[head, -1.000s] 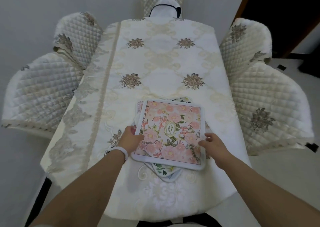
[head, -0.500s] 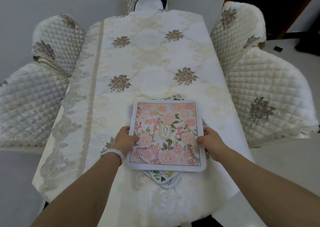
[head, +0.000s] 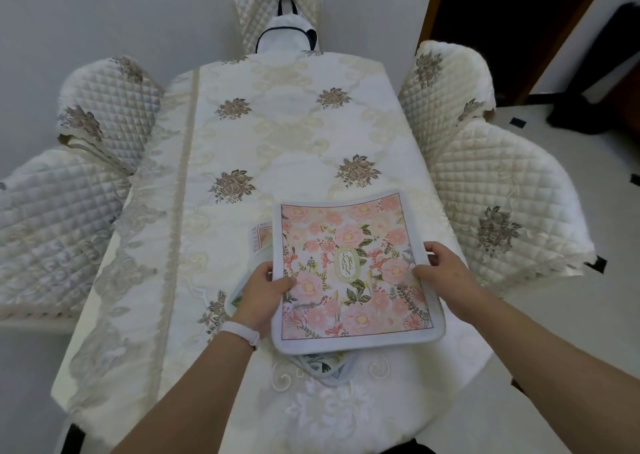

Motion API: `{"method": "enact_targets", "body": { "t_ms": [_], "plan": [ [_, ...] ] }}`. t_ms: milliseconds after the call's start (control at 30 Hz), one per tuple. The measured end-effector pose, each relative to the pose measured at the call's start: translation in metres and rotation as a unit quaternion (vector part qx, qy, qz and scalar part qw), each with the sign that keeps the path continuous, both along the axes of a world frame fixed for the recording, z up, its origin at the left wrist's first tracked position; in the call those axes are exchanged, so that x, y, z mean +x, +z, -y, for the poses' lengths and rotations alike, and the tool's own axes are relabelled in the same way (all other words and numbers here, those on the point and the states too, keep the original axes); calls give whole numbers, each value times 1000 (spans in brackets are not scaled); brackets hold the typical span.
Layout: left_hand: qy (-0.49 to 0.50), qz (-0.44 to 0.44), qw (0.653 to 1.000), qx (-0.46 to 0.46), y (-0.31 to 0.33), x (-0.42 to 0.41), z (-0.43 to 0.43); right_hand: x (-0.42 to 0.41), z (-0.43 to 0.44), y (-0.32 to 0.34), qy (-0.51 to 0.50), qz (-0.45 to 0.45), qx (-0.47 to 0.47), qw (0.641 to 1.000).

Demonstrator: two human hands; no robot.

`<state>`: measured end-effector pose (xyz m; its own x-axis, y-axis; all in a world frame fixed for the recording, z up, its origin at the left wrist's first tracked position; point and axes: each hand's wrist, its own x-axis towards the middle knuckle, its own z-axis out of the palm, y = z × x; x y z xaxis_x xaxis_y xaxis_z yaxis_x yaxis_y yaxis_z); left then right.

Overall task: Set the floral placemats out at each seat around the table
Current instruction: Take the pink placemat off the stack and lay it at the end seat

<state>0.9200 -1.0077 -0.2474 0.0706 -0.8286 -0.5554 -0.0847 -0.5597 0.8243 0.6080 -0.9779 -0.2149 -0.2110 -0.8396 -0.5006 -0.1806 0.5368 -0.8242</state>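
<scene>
**Head view along a table [head: 412, 148] draped in a cream tablecloth [head: 291, 134], viewer at 6 o'clock.**

Two hands hold one mat between them. The pink floral placemat [head: 349, 245], with "GARDEN" in a gold oval at its middle, sits toward 5 o'clock over the table top. The left hand [head: 263, 292] pinches its 9 o'clock edge, thumb on the printed face. The right hand [head: 445, 273] pinches its 3 o'clock edge the same way. The fingers beneath the mat are hidden. The far edge of the mat bows upward.

Under it lie the lower placemats [head: 325, 363]. Three scraps of edge show, at the 6, 9 and 10 o'clock sides of the pink mat. How many mats they belong to cannot be told, nor whether the pink mat rests on them. The scrap at 6 o'clock carries green leaves. The one at 10 o'clock is a pink corner with lettering too small to read.

Five quilted chairs [head: 502, 197] ring the table: one at 12 o'clock, two on the 9 o'clock side and two on the 3 o'clock side. The nearer chair at 9 o'clock is cut off by the frame edge.

Four brown flower motifs [head: 356, 171] show whole on the cloth, in two pairs. A fifth, at 7 o'clock, is partly covered by the left wrist. One white wristband [head: 240, 332] circles that wrist.

A dark doorway [head: 502, 20] stands at 1 o'clock, its top cut off.
</scene>
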Motion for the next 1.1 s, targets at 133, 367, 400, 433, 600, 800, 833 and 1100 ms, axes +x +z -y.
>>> {"method": "enact_targets", "body": {
  "t_ms": [133, 367, 400, 433, 600, 800, 833, 1100],
  "plan": [
    [-19, -72, 997, -5, 9, -21, -6, -16, -29, 18, -5, -37, -6, 999],
    [-105, -98, 989, -40, 24, -75, -16, -55, -89, 36, -92, -48, -64, 993],
    [-114, -102, 987, -45, 28, -84, -17, -62, -97, 39, -103, -49, -74, 991],
    [-122, -106, 986, -49, 32, -93, -19, -70, -103, 41, -113, -47, -84, 989],
    [-155, -108, 980, -57, 52, -149, -27, -115, -129, 44, -155, -22, -123, 980],
    [-171, -90, 978, -79, 78, -242, -47, -200, -165, 54, -197, 17, -158, 967],
    [-176, -89, 977, -84, 83, -260, -53, -218, -173, 56, -203, 24, -165, 965],
    [-222, -103, 963, -111, 100, -416, -100, -363, -246, 78, -248, 58, -192, 948]
  ]
}}
